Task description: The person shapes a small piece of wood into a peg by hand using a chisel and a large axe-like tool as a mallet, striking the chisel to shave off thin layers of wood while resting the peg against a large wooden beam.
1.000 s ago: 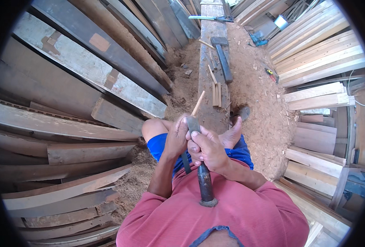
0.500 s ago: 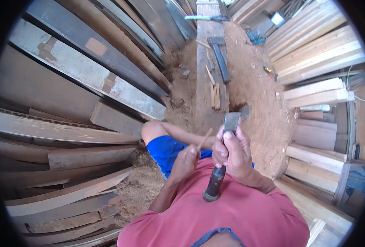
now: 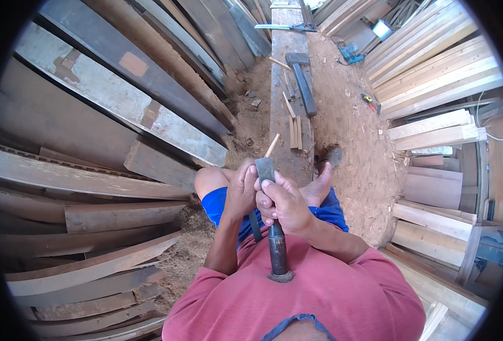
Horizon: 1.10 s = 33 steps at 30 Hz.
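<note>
My right hand [image 3: 285, 202] is closed round a broad chisel [image 3: 277, 250], its flat steel blade up and the butt of its dark handle against my red shirt. Close beside the blade, my left hand [image 3: 242, 187] pinches a thin wooden stick [image 3: 272, 145]. The stick's pale tip rises above the fingers, behind the blade; its lower part is hidden. Whether blade and stick touch, I cannot tell. On the plank [image 3: 285, 162] before me lie several thin wood strips [image 3: 295, 133] and a hammer [image 3: 303, 85] with a dark handle.
A saw [image 3: 285, 26] lies across the plank's far end. Long boards [image 3: 115, 102] lean along the left, and pale timber [image 3: 433, 62] is stacked at right. A blue power tool [image 3: 351, 55] and a small yellow-and-red tool [image 3: 369, 101] rest on the sawdust-covered floor [image 3: 359, 165].
My right hand has brought the chisel to the left. My left hand has risen with the stick, so the two hands now meet. My bare foot has come into sight behind them.
</note>
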### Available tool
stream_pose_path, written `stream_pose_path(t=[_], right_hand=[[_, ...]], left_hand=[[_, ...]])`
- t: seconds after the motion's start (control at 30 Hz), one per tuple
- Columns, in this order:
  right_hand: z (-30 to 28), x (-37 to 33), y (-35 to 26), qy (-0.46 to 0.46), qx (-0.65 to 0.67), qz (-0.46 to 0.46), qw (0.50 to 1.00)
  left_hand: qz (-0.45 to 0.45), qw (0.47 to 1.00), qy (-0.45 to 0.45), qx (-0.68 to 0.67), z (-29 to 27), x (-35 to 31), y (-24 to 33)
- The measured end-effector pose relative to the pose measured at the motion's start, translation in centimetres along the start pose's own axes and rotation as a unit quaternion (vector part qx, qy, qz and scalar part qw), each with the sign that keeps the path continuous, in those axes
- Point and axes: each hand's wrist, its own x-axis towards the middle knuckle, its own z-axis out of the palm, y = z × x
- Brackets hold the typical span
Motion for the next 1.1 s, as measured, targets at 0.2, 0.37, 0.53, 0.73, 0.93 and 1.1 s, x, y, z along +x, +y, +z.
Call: stream_pose_path(t=[0.2, 0.37, 0.53, 0.73, 0.93, 1.1], right_hand=[[0.3, -1.5, -0.6, 0.016, -0.018, -0.041, 0.999], [-1.2, -4.8, -4.8, 0.075, 0.028, -0.164, 0.983], [-5.0, -1.8, -5.7, 0.132, -0.144, -0.177, 0.965], [-5.9, 0.7, -5.4, 0.149, -0.346, -0.187, 0.907], [-8.4, 0.4, -5.2, 0.195, -0.433, -0.201, 0.857], [-9.0, 0.9, -5.5, 0.143, -0.432, -0.26, 0.852]], left_hand=[[0.109, 0.992, 0.012, 0.069, 0.5, -1.7, 2.5], [0.046, 0.992, -0.088, 0.08, -0.9, -6.6, -0.8], [-0.091, 0.986, -0.058, -0.124, 0.5, -4.4, -1.1], [-0.003, 0.982, -0.101, -0.162, 2.5, -1.9, -0.6], [-0.164, 0.933, -0.142, -0.287, 3.1, -2.2, -0.4], [-0.237, 0.875, -0.203, -0.37, 2.5, -1.7, -1.5]])
